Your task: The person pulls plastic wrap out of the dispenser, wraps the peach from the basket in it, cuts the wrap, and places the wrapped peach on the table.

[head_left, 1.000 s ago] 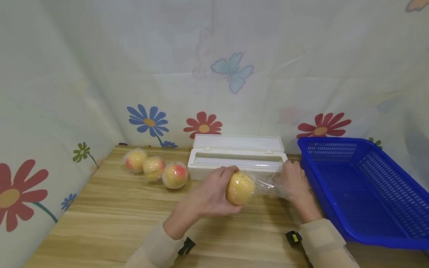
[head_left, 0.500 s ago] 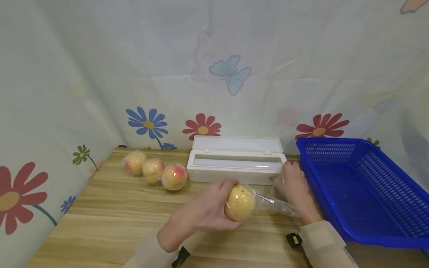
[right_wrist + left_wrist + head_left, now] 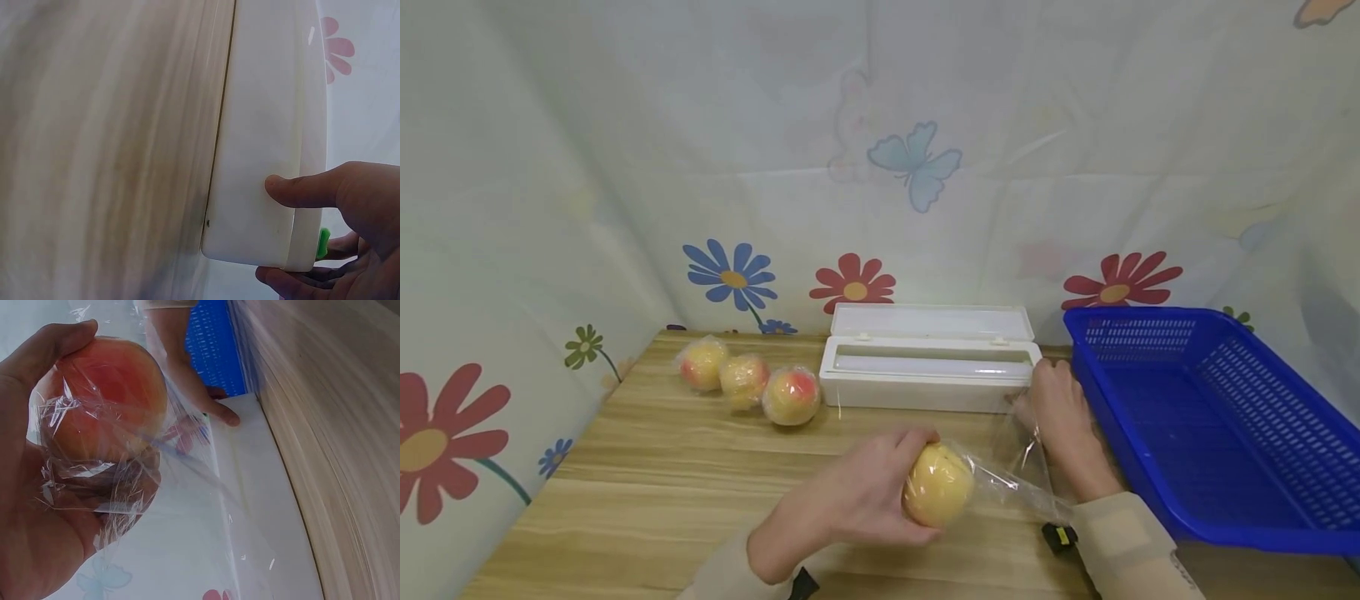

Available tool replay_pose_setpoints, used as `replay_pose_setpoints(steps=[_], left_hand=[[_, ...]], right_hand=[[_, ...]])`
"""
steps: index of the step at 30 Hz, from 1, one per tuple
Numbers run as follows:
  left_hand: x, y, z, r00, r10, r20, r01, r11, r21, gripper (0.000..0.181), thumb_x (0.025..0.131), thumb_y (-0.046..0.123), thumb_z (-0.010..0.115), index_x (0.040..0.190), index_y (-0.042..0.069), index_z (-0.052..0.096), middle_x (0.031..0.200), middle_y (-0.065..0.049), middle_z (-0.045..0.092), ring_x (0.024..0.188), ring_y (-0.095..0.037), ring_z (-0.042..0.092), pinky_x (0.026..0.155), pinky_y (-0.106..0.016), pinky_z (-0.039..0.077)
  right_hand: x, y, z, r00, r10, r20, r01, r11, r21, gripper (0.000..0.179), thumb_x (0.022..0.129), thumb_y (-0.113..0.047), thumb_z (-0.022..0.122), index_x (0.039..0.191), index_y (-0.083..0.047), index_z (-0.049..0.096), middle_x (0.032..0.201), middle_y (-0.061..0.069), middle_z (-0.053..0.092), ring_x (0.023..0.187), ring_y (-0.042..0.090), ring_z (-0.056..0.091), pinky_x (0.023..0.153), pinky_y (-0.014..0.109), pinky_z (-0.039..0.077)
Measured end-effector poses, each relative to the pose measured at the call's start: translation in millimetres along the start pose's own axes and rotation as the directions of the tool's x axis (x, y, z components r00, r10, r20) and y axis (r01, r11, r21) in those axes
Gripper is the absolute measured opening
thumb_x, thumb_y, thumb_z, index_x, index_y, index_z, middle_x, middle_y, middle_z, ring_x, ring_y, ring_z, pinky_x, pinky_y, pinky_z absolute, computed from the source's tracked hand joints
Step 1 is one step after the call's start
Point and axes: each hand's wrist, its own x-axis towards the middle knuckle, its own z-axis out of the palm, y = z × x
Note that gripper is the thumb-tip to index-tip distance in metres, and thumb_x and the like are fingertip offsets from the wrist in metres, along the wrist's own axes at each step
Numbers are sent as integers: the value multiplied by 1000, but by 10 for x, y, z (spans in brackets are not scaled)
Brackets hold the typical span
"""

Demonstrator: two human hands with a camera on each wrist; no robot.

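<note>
My left hand grips a yellow and red peach above the table, thumb and fingers curled round it. Clear cling film is wrapped over the peach, and a loose, creased length of film trails from it toward the right forearm. The white cling film dispenser stands at the back with its lid up and a roll inside. At its right end my right hand holds on, the thumb on the front face and other fingers round the end, near a small green tab.
Three film-wrapped peaches sit in a row left of the dispenser, the closest peach beside its corner. A blue plastic basket stands at the right, close by the right forearm. A flowered curtain hangs behind the wooden table.
My left hand has drawn the peach back toward me, away from the dispenser, and the film trails lower between peach and right forearm. The right hand has stayed at the dispenser's end.
</note>
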Motion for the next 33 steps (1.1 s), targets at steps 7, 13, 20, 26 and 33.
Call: replay_pose_setpoints(steps=[7, 13, 20, 26, 33], left_hand=[[-49, 10, 28, 997, -21, 69, 21, 1000, -6, 84, 73, 50, 87, 135, 7, 51, 116, -3, 61, 98, -10, 60, 83, -19, 50], [-61, -35, 122, 994, -47, 101, 49, 999, -20, 80, 73, 50, 87, 131, 7, 53, 110, 0, 61, 94, -6, 59, 80, -16, 49], [-40, -116, 254, 985, -109, 133, 112, 994, -10, 79, 73, 52, 88, 127, 5, 56, 109, 0, 59, 94, -7, 58, 81, -19, 51], [-5, -176, 352, 982, -127, 139, 125, 992, 26, 77, 71, 54, 88, 122, 4, 59, 108, 0, 52, 88, -5, 54, 79, -18, 50], [41, -203, 397, 979, -120, 166, 118, 993, 23, 79, 71, 52, 89, 124, 2, 59, 109, 1, 56, 91, -5, 55, 83, -19, 50]], right_hand=[[12, 14, 6, 1000, -3, 0, 3, 1000, 11, 49, 77, -20, 83, 99, 16, 59, 93, 34, 54, 82, 58, 59, 72, 66, 49], [4, 12, 7, 1000, -9, -4, 9, 1000, 18, 50, 75, -19, 84, 99, 18, 58, 92, 33, 53, 80, 57, 59, 71, 65, 49], [-3, 7, 7, 1000, -20, -13, 20, 1000, 11, 46, 76, -16, 80, 97, 17, 57, 90, 33, 53, 78, 57, 58, 70, 66, 49], [9, 22, -29, 999, -50, 1, 50, 999, 18, 48, 78, -21, 82, 97, 15, 58, 92, 35, 55, 79, 59, 59, 71, 67, 48], [-27, 51, -130, 994, -71, 81, 71, 997, 0, 54, 88, -27, 78, 114, 15, 59, 103, 35, 58, 93, 56, 59, 79, 67, 48]])
